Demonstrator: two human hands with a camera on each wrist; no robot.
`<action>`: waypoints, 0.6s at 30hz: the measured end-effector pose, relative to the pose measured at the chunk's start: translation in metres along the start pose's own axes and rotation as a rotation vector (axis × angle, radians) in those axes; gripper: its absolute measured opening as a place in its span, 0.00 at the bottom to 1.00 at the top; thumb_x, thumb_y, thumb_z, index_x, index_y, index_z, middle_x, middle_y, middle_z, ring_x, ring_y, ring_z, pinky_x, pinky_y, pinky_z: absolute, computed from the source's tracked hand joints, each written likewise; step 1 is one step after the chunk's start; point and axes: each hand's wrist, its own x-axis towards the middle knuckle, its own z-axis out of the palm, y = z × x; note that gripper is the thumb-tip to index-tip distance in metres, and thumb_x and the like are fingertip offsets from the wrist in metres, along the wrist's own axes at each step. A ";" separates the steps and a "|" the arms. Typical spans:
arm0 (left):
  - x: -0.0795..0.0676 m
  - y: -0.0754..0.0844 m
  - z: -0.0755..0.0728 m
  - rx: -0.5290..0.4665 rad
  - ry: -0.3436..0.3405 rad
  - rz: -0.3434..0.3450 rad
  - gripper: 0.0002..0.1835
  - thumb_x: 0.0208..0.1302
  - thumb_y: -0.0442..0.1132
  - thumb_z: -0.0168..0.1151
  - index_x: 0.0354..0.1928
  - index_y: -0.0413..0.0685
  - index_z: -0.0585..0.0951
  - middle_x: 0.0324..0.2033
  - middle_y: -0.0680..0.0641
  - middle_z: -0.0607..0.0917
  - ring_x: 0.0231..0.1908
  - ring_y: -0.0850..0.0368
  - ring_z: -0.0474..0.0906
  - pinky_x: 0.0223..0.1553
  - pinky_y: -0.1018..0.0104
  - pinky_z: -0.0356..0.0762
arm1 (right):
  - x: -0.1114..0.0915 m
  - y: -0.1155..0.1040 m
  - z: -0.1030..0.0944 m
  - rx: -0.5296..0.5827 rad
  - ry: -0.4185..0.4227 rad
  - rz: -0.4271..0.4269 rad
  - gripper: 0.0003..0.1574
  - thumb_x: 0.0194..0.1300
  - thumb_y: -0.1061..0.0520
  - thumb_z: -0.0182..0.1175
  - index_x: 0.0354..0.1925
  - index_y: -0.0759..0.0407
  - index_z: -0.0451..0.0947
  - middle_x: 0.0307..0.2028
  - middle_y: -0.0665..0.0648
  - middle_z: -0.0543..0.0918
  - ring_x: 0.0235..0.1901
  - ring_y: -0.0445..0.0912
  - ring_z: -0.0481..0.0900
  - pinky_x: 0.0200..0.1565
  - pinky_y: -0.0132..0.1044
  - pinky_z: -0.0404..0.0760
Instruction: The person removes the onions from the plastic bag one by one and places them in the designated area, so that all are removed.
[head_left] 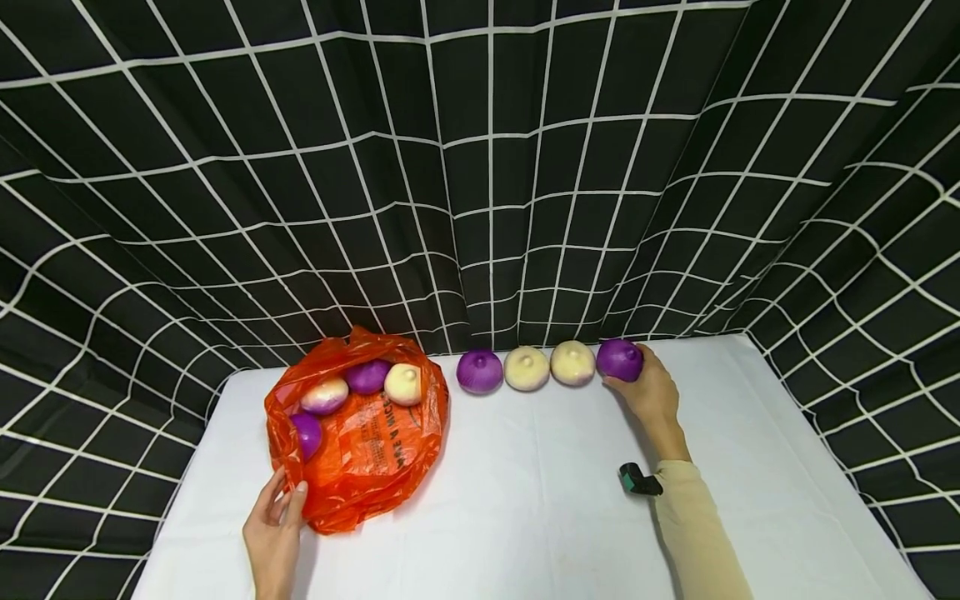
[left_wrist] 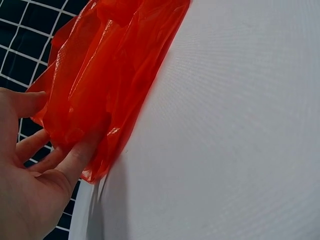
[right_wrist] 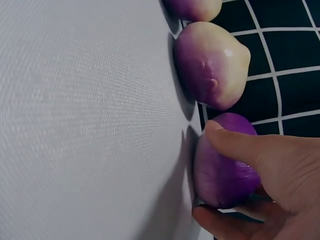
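Note:
My right hand (head_left: pixel 651 396) grips a purple onion (head_left: pixel 619 358) at the right end of a row; thumb and fingers lie on opposite sides of it in the right wrist view. To its left stand two cream-and-purple turnips (head_left: pixel 572 364) and another purple onion (head_left: pixel 480 372). At the left lies an orange-red plastic bag (head_left: pixel 375 500), its mouth spread wide. My left hand (head_left: pixel 273 529) pinches the near left part of its rim. Inside the bag are purple onions (head_left: pixel 367 377) and turnips (head_left: pixel 403 384). The left wrist view shows the bag's film (left_wrist: pixel 100 65) between thumb and fingers.
A white cloth (head_left: pixel 525 508) covers the table. Black curtains with a white grid (head_left: pixel 540 167) hang behind the row and at both sides. A small black device (head_left: pixel 640 480) sits at the right wrist, by the beige sleeve (head_left: pixel 697 525).

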 end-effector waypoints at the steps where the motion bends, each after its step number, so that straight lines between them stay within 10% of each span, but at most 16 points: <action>1: 0.000 0.000 0.000 -0.003 0.002 -0.001 0.32 0.67 0.42 0.64 0.70 0.41 0.67 0.62 0.35 0.70 0.36 0.85 0.72 0.29 0.85 0.75 | 0.001 0.000 0.000 -0.001 -0.002 -0.002 0.52 0.51 0.50 0.76 0.67 0.68 0.62 0.60 0.75 0.72 0.56 0.71 0.73 0.53 0.65 0.73; 18: -0.001 0.002 -0.002 0.021 -0.021 -0.026 0.34 0.68 0.45 0.63 0.72 0.42 0.65 0.64 0.32 0.69 0.35 0.86 0.71 0.28 0.84 0.75 | -0.003 -0.020 -0.014 -0.051 -0.055 -0.062 0.68 0.52 0.46 0.75 0.75 0.66 0.44 0.73 0.73 0.47 0.62 0.77 0.61 0.55 0.72 0.64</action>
